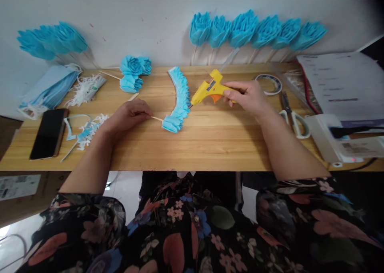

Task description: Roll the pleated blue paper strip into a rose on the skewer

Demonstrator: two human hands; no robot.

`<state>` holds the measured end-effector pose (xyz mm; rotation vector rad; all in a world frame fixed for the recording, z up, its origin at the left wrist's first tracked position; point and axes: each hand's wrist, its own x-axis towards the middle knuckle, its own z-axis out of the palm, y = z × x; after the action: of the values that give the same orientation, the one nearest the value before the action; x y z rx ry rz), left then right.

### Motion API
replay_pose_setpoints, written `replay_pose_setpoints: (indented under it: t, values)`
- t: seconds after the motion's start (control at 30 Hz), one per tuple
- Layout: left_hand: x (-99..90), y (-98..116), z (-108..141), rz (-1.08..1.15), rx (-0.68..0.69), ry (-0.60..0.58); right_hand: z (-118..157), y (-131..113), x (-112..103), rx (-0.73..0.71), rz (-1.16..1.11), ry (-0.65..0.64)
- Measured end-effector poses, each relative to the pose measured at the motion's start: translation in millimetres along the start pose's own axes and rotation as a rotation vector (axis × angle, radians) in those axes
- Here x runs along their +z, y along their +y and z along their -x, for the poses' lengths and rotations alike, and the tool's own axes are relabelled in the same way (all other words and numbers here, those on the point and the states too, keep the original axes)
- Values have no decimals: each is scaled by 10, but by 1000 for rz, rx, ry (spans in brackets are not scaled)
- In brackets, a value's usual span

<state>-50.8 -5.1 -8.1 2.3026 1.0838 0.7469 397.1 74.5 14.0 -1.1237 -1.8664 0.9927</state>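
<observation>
A thin wooden stick (157, 118) is pinched between the fingertips of my left hand (132, 113). The stick's far end meets the rolled lower end of a pleated blue strip (181, 95), which curves up and away across the table. My right hand (246, 96) is wrapped round the handle of a yellow glue gun (211, 87) with an orange trigger. Its nozzle points down and left, close to the strip's right edge; whether it touches cannot be told. Several blue paper flowers (131, 66) lie behind my left hand.
Blue flowers on sticks (243, 28) lean against the wall. At left are folded masks (52, 87), a phone (49, 133) and white scraps (90, 133). A tape roll (279, 81), scissors (295, 121), papers (339, 85) and a white power strip (325, 139) lie at right.
</observation>
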Motion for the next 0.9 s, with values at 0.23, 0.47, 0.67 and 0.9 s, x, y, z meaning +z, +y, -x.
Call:
replay_pose_setpoints:
  t: [0.23, 0.47, 0.67, 0.9]
  values:
    - [-16, -6, -7, 14, -33, -11, 48, -55, 78, 9, -99, -83]
    - [-2, -21, 4, 3, 8, -2, 33, 12, 89, 18, -44, -85]
    - [-8, -1, 5, 13, -39, -9, 43, -41, 31, 11, -39, -59]
    - [-15, 23, 8, -10, -34, -20, 32, -28, 81, 25, -81, -88]
